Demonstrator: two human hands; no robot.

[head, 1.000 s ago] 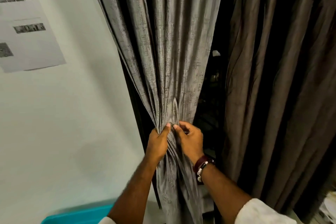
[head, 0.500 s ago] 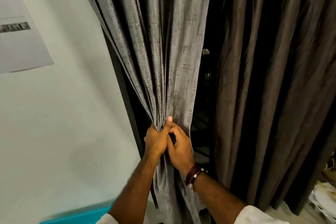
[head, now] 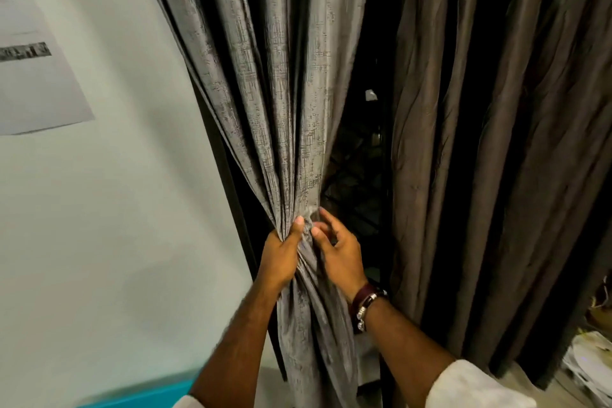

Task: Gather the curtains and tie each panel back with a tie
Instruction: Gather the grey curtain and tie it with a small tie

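A grey textured curtain panel (head: 265, 83) hangs left of centre, bunched into a narrow waist at mid height. My left hand (head: 281, 255) grips that waist from the left, fingers wrapped round the folds. My right hand (head: 337, 252) is at the right side of the same bunch, fingertips touching the fabric with fingers loosely bent; a dark wristband sits on that wrist. A brown curtain panel (head: 496, 142) hangs loose on the right. No tie shows in the view.
A white wall (head: 116, 209) with a printed sheet (head: 29, 60) is on the left. A dark window gap (head: 361, 142) lies between the panels. A teal edge (head: 145, 397) is at the bottom left and stacked papers (head: 589, 371) at the bottom right.
The view has drifted slightly. My right hand loosened from pinching the grey fabric and its fingers spread a little, while my left hand keeps its grip on the bunch.
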